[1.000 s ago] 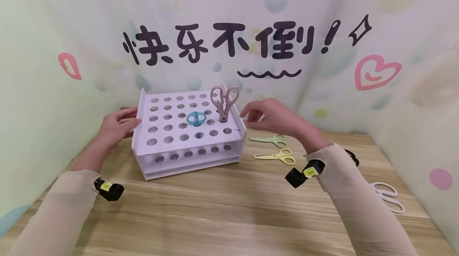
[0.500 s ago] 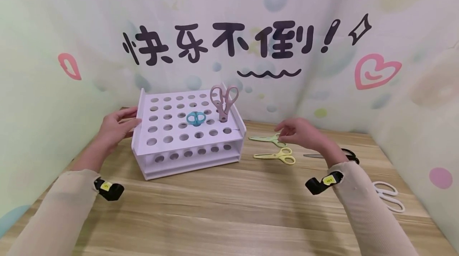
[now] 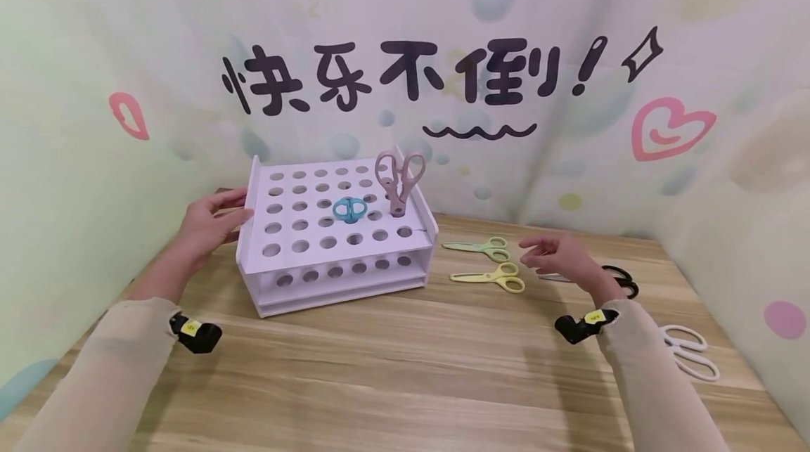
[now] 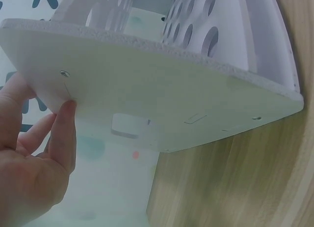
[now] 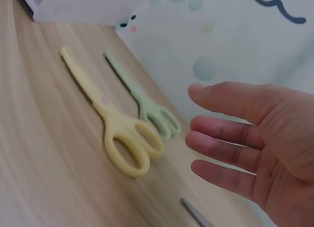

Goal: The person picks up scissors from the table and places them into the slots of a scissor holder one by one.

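Green scissors [image 3: 484,248] now farther from right hand [image 3: 558,256]

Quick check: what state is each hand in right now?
Left hand: open, touching the side panel of the white perforated rack.
Right hand: open, holding nothing.

We see white rack [image 3: 286,259], teal scissors [image 3: 350,211], mauve pair [image 3: 397,204], pale-green pair [image 3: 487,248], yellow pair [image 3: 496,275], black-handled pair [image 3: 623,282], white-handled pair [image 3: 676,344]; wood-grain table [image 3: 380,375].
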A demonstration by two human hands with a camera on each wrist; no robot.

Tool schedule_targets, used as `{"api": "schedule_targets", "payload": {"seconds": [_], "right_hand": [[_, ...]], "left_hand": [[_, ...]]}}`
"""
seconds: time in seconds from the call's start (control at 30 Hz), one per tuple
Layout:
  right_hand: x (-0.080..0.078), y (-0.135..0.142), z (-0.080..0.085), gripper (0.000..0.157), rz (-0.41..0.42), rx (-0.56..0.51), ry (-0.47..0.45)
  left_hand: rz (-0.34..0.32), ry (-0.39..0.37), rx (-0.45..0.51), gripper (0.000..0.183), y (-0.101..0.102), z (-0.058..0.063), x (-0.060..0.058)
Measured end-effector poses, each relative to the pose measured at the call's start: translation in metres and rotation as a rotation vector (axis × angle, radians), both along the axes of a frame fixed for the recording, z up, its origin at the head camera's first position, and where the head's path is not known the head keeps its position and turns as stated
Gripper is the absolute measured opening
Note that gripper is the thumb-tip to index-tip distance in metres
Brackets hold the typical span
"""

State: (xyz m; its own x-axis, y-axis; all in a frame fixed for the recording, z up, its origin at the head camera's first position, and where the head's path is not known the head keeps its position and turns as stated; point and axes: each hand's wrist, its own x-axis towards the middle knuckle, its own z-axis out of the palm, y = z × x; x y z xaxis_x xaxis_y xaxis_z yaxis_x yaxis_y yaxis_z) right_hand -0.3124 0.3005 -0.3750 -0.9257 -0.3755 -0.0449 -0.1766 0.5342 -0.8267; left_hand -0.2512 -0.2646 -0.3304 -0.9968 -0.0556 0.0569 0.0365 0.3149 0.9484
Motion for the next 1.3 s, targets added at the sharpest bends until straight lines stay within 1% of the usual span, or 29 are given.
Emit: {"api": "schedule_targets", "payload": {"seconds": [0.1, 0.2, 0.23, 0.33, 0.43, 0.5, 0.6, 0.8, 0.93, 1.07, 1.23, 1.3], "right_hand": [[0.000, 0.004, -0.011, 0.043, 0.015, -0.017, 0.011], [0.000, 0.007, -0.018, 0.041, 0.029, -0.031, -0.001], [0.003, 0.005, -0.017, 0.040, 0.020, -0.029, -0.009], [0.006, 0.003, -0.021, 0.043, -0.015, 0.000, -0.030], [0.009, 0.002, -0.028, 0.045, -0.037, 0.027, -0.011], [0.006, 0.004, -0.037, 0.045, -0.042, 0.021, -0.002], [0.005, 0.004, -0.043, 0.047, -0.052, 0.022, 0.019], [0.006, -0.001, -0.045, 0.048, -0.084, 0.096, 0.045], [0.006, -0.003, -0.045, 0.046, -0.108, 0.135, 0.050], [0.006, -0.008, -0.045, 0.047, -0.106, 0.177, 0.060], [0.004, -0.012, -0.043, 0.045, -0.095, 0.248, 0.066], [0.003, -0.013, -0.043, 0.045, -0.087, 0.259, 0.063]], "left_hand": [[-0.003, 0.001, -0.002, 0.062, 0.000, 0.000, -0.001], [-0.002, -0.002, -0.008, 0.062, 0.001, -0.001, -0.002], [-0.001, -0.002, -0.010, 0.062, 0.001, 0.000, -0.002], [0.003, -0.004, -0.012, 0.062, 0.002, 0.000, -0.002], [0.002, -0.005, -0.012, 0.063, 0.002, 0.001, -0.002], [0.000, -0.007, -0.010, 0.063, 0.002, 0.000, -0.002], [0.002, -0.006, -0.005, 0.062, 0.002, 0.000, -0.003], [0.013, -0.006, -0.004, 0.062, 0.000, -0.001, -0.003], [0.010, 0.000, 0.020, 0.063, 0.000, -0.001, -0.003], [0.010, 0.003, 0.053, 0.062, 0.000, -0.001, -0.002], [0.009, 0.002, 0.062, 0.063, -0.001, -0.002, -0.003], [0.011, 0.000, 0.063, 0.063, -0.001, -0.002, -0.003]]}}
